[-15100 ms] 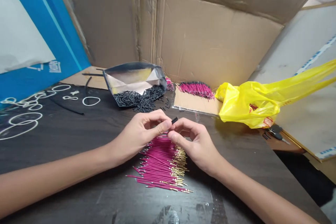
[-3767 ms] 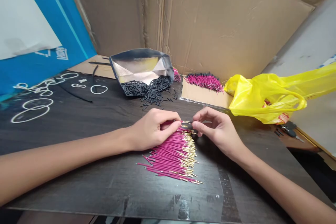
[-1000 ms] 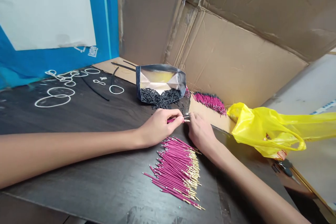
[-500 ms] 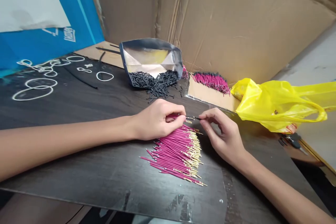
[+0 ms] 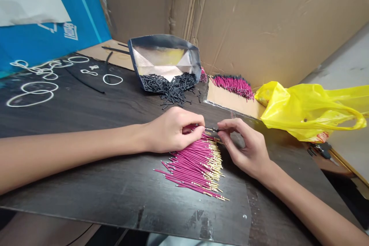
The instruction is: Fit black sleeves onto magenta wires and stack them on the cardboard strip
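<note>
My left hand (image 5: 175, 130) is closed around magenta wires whose metal tips stick out past the thumb and forefinger. Against those tips, my right hand (image 5: 246, 144) pinches a small black sleeve (image 5: 216, 130) between thumb and forefinger. How far the sleeve sits over a tip is too small to tell. Under and in front of my left hand a fan of magenta wires (image 5: 191, 163) lies on the table, gold ends to the right. Beyond the hands, short black sleeves (image 5: 174, 91) spill out of an open dark pouch (image 5: 164, 42).
Magenta wires with black ends (image 5: 233, 86) rest on a cardboard piece (image 5: 227, 102) at the back. A yellow plastic bag (image 5: 305, 111) lies at the right. White rubber bands (image 5: 31, 94) are scattered on the left. Cardboard walls (image 5: 259, 27) stand behind the dark table (image 5: 115, 184).
The view has shifted slightly. My right hand has come a little nearer to my left, with the black sleeve closer to the wire tips. Both hands keep their grip.
</note>
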